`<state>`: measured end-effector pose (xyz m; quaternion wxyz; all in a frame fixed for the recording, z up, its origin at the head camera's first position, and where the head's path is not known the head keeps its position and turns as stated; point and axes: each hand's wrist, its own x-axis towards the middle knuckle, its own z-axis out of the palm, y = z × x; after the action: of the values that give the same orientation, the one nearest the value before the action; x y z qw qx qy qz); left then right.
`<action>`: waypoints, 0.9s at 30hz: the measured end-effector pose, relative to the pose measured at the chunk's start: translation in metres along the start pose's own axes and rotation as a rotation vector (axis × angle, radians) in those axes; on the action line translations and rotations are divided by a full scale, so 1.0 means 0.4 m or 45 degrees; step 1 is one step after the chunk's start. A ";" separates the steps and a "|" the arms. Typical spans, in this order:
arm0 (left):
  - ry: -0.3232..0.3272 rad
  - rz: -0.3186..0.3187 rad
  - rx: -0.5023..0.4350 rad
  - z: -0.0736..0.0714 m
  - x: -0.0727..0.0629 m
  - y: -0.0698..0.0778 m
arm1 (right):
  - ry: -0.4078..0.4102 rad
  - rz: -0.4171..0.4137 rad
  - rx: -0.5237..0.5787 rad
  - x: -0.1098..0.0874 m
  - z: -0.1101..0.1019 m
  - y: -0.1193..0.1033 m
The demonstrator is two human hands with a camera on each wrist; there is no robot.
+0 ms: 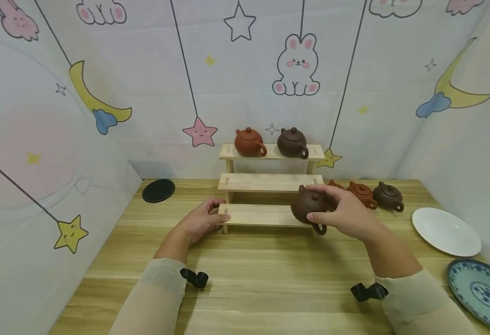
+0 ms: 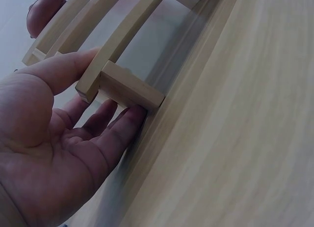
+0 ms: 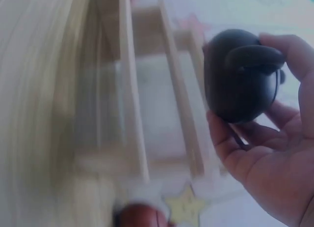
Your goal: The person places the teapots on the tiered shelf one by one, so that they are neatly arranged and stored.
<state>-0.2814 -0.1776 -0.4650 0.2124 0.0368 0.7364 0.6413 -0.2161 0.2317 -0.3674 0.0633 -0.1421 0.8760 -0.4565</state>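
Observation:
A dark brown teapot point(image 1: 305, 204) is in my right hand point(image 1: 347, 211), gripped between thumb and fingers around its body. It is in front of the right part of the lowest step of a three-tier wooden stand point(image 1: 255, 214). In the right wrist view the teapot point(image 3: 235, 89) appears apart from the stand, its handle facing the camera. At the stand's left end, my left hand point(image 1: 200, 221) holds the lowest step. The left wrist view shows the thumb against the board point(image 2: 115, 45) and the other fingers curled by the leg point(image 2: 130, 87).
On the top step sit a reddish-brown teapot point(image 1: 248, 143) and a dark one point(image 1: 291, 143). Right of the stand are a dark teapot point(image 1: 388, 197) and two reddish ones, one partly hidden. A black disc point(image 1: 158, 190) lies left; a white plate point(image 1: 446, 231) and blue-patterned plate point(image 1: 485, 295) lie right.

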 end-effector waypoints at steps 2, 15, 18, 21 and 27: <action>0.000 0.004 0.002 -0.002 -0.001 -0.001 | -0.019 -0.012 -0.003 0.033 0.023 -0.026; 0.003 0.006 0.000 0.001 0.000 0.004 | -0.133 -0.077 0.053 0.235 0.141 -0.141; 0.003 0.006 -0.001 0.004 0.000 0.005 | -0.132 -0.088 0.068 0.275 0.157 -0.153; 0.008 0.001 -0.005 0.005 -0.001 0.006 | -0.131 -0.070 0.090 0.310 0.170 -0.162; 0.012 0.000 -0.012 -0.001 -0.003 0.004 | -0.139 -0.047 0.103 0.357 0.187 -0.178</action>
<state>-0.2808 -0.1780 -0.4632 0.2091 0.0328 0.7344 0.6449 -0.3202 0.0908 -0.3496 0.1081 -0.1803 0.8493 -0.4842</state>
